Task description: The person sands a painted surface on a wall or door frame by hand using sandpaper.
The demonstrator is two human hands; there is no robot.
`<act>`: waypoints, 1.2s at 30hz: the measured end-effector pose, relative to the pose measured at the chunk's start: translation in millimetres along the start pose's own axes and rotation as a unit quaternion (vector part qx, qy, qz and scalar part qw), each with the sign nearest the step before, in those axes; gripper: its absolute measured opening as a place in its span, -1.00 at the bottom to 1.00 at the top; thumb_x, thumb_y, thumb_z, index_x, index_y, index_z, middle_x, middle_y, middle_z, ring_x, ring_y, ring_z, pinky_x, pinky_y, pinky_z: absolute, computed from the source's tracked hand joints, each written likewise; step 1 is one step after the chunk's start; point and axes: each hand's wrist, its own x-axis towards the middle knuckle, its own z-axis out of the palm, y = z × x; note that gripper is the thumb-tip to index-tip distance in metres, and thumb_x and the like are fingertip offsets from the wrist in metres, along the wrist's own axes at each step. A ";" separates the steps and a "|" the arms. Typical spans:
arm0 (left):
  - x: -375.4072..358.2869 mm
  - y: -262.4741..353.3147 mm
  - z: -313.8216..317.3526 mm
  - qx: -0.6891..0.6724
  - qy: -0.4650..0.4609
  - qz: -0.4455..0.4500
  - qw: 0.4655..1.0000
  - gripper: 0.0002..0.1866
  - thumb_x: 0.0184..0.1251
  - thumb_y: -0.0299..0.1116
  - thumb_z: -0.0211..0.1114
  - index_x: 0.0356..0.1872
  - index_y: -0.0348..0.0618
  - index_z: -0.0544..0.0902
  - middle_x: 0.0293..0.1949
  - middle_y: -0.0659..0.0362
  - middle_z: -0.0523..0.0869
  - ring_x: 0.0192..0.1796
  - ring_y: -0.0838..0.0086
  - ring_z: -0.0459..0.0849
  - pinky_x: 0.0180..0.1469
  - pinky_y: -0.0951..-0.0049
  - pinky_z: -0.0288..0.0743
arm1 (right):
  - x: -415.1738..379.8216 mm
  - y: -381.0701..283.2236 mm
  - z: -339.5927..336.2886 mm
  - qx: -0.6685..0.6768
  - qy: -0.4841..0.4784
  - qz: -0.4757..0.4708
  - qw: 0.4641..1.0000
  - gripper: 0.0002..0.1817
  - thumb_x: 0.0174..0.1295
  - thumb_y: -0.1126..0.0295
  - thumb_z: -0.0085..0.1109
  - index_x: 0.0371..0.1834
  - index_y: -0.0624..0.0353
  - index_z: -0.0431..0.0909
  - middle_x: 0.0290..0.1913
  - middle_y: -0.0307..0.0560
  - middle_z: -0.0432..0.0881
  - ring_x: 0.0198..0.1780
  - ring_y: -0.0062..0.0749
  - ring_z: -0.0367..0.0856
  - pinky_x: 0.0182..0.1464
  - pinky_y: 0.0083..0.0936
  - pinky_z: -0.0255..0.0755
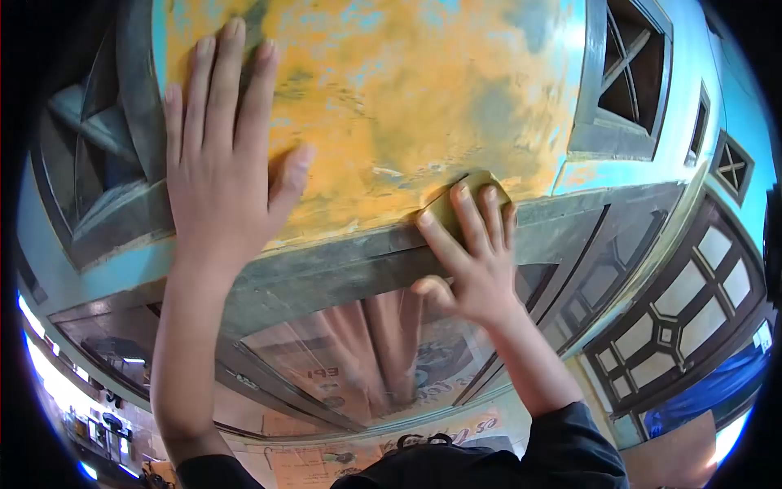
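Observation:
My left hand (pixel 224 155) lies flat with spread fingers on an orange and yellow wall panel (pixel 391 90) marked with grey and light-blue patches. Lower and to the right, my right hand (pixel 481 261) presses a dark, thin sanding sheet or pad (pixel 468 196) against the panel's bottom edge. Its fingertips rest on the pad, and the thumb stands out to the left. Just beneath the pad runs a grey-brown wooden frame (pixel 334 273).
Below the frame, glass panes (pixel 375 350) show a curtain and reflections. Vent openings with crossed slats (pixel 627 65) flank the panel. A dark door with pale panes (pixel 668 326) stands at the right, near a blue cloth (pixel 709 391).

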 end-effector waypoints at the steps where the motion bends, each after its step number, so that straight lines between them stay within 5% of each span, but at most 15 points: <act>1: -2.8 4.8 -0.3 -0.006 -0.008 0.005 1.000 -0.27 0.50 0.12 -0.06 0.57 -0.02 0.22 0.59 -0.03 0.14 0.62 0.01 0.07 0.56 -0.17 -0.14 | -0.3 12.2 -2.4 0.010 0.043 0.061 0.997 -0.30 0.40 -0.29 -0.13 0.49 -0.21 0.40 0.61 0.16 0.09 0.62 0.25 -0.06 0.56 0.24 -0.31; 4: -7.7 19.8 -1.9 0.014 -0.037 0.016 0.999 -0.26 0.49 0.15 -0.06 0.58 -0.01 0.20 0.59 -0.08 0.12 0.62 -0.07 0.05 0.55 -0.20 -0.15 | 7.6 41.6 -10.2 0.043 0.143 0.216 0.965 -0.27 0.35 -0.41 -0.15 0.47 -0.37 0.41 0.61 0.16 0.09 0.63 0.22 -0.07 0.56 0.22 -0.31; 8: -7.4 40.9 -3.2 0.024 -0.065 0.025 0.997 -0.26 0.46 0.18 -0.05 0.58 0.11 0.24 0.60 -0.06 0.11 0.61 -0.16 0.01 0.53 -0.29 -0.21 | -5.1 -6.6 2.9 0.017 0.013 0.046 0.999 -0.28 0.36 -0.31 -0.09 0.49 -0.22 0.41 0.62 0.17 0.06 0.64 0.26 -0.11 0.56 0.23 -0.30; 12: -10.2 51.6 2.1 0.015 -0.067 0.043 0.997 -0.27 0.42 0.18 -0.01 0.58 0.21 0.25 0.60 -0.05 0.11 0.61 -0.18 -0.01 0.52 -0.34 -0.26 | -2.6 35.3 -9.9 0.028 0.090 0.195 0.976 -0.25 0.32 -0.38 -0.07 0.47 -0.26 0.42 0.61 0.19 0.08 0.63 0.28 -0.11 0.57 0.23 -0.33; 16: -9.3 54.3 -1.1 0.018 -0.085 0.040 0.995 -0.29 0.44 0.19 -0.02 0.57 0.26 0.26 0.60 -0.05 0.11 0.61 -0.19 -0.01 0.51 -0.36 -0.24 | -0.1 -13.2 -4.8 0.037 0.027 0.116 0.992 -0.25 0.28 -0.34 0.04 0.47 -0.26 0.43 0.60 0.17 0.11 0.62 0.27 -0.05 0.56 0.23 -0.30; 36: -19.3 54.4 -2.6 -0.023 -0.083 0.020 0.996 -0.35 0.42 0.16 0.06 0.47 0.19 0.44 0.57 0.04 0.25 0.60 -0.09 0.08 0.53 -0.27 -0.20 | 12.9 -11.6 -16.1 0.030 0.008 0.161 0.986 -0.31 0.24 -0.08 0.28 0.46 -0.23 0.45 0.62 0.20 0.03 0.62 0.31 -0.12 0.51 0.36 -0.27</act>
